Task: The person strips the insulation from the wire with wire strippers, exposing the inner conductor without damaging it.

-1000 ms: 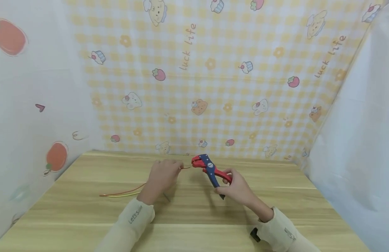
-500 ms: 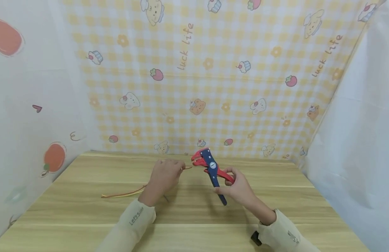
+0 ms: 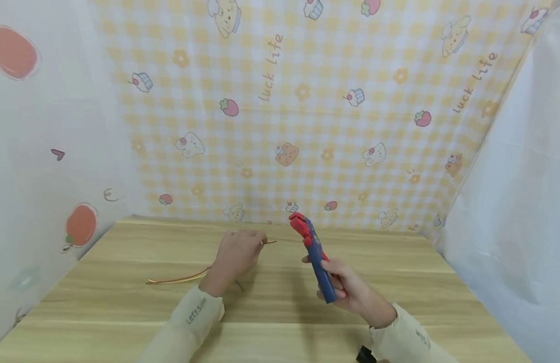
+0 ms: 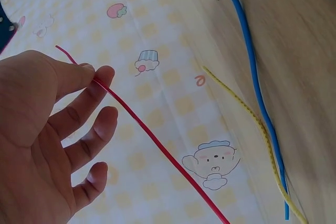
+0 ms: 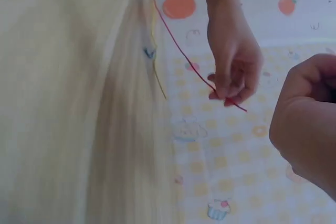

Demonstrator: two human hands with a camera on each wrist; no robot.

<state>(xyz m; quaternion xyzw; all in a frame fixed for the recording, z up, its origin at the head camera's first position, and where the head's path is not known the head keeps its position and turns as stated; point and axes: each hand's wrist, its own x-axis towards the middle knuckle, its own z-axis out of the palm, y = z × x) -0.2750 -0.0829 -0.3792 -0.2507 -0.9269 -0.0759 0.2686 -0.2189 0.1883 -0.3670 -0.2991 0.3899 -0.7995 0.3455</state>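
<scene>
My left hand (image 3: 234,259) pinches a thin red wire (image 4: 157,142) between thumb and index finger, its other fingers loosely bent. A short end of the wire sticks out past the fingertips, towards the right in the head view. In my right hand (image 3: 354,292) I grip a red and blue wire stripper (image 3: 323,272) by its handles, raised over the table. Its red nose points up and left, apart from the wire end. A yellow wire (image 4: 236,97) and a blue wire (image 4: 255,72) lie on the table, partly under my left arm in the head view.
The wooden table (image 3: 271,335) ends at the back against a yellow checked cloth (image 3: 307,126). White sheets hang at the left (image 3: 30,191) and right (image 3: 511,201) sides. A small black object (image 3: 365,354) shows by my right cuff.
My right hand has turned the wire stripper so its narrow edge faces me, and its nose has moved slightly right, away from the wire. My left hand has stayed nearly still.
</scene>
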